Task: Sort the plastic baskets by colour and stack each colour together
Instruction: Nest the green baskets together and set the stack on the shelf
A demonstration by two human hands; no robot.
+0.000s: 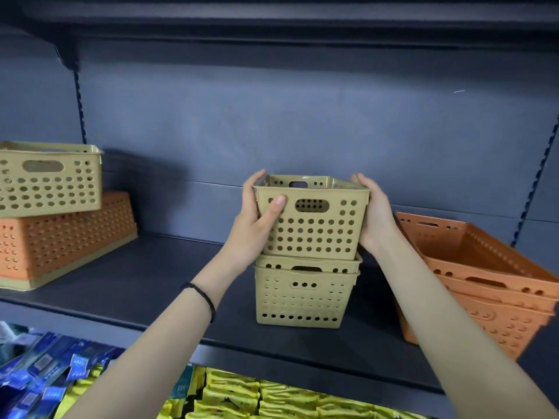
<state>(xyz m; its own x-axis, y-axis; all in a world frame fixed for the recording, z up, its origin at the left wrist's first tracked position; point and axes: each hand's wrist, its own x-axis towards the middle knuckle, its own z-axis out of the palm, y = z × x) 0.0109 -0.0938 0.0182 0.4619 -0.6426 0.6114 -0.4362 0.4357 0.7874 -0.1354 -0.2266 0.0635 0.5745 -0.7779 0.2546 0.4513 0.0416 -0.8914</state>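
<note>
Head view: my left hand (257, 228) and right hand (376, 219) clasp the top beige basket (314, 225) between them, seated in the beige stack (302, 297) below. Orange baskets (484, 282) lie right of my right hand.

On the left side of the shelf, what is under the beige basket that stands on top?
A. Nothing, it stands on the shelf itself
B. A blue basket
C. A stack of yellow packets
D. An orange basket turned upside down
D: at the left, the beige basket rests on an orange basket whose rim faces down onto the shelf.
</note>
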